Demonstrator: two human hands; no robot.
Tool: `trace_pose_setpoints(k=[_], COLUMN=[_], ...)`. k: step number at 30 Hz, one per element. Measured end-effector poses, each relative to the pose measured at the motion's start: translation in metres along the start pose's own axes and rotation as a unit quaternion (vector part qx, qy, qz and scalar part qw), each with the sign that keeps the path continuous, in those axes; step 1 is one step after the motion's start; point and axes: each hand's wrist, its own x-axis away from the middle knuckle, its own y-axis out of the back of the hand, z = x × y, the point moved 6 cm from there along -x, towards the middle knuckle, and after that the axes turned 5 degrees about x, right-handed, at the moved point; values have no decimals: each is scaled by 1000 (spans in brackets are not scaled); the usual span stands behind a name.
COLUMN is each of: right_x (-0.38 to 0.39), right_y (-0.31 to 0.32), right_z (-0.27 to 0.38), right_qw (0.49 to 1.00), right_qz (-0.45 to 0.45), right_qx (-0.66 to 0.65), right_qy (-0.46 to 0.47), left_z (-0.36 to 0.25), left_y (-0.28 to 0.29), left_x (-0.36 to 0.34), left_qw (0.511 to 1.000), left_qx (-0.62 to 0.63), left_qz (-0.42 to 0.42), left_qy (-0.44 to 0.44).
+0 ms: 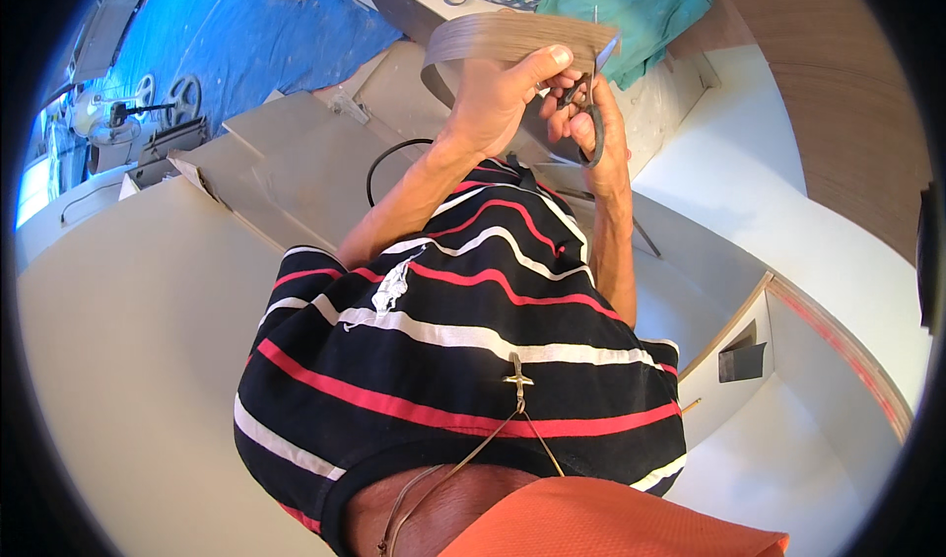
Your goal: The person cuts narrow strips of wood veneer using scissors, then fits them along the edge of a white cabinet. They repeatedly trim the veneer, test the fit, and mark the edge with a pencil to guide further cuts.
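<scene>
My left hand (505,92) is raised in front of my chest and grips a long grey-brown wood-grain strip (493,36) that curves away to the left and down. My right hand (609,138) is just to its right, fingers through the dark handles of a pair of scissors (591,115). The scissor blades point up and meet the right end of the strip. Both hands are close together, almost touching. My black shirt with red and white stripes (463,340) fills the middle of the view, and a small pendant hangs on a cord over it.
Large pale boards (128,340) lie to the left and below. A black cable (384,158) loops behind my left forearm. A teal cloth (641,0) sits on a surface ahead, a blue tarp (246,34) and a fan (118,113) at far left. A wood-grain panel (847,94) stands right.
</scene>
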Motion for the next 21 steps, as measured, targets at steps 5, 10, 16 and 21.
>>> trace_pose_setpoints(k=[5, 10, 16, 21], right_x=[-5, -4, -1, 1], right_y=[-4, 1, 1, 0], right_z=[1, 1, 1, -5], right_qw=[998, 996, 997, 999], right_qz=[-11, 8, -30, -19], right_qx=[55, 83, 67, -17], right_qy=[5, -22, -4, -25], left_z=[-13, -18, -16, -19], left_y=[5, 10, 10, 12], left_x=[1, -1, -4, -9], left_qw=[994, 987, 985, 977], left_qx=[-87, -133, -153, -189], left_qz=[34, 20, 19, 20], left_qy=[-51, -90, -79, -98])
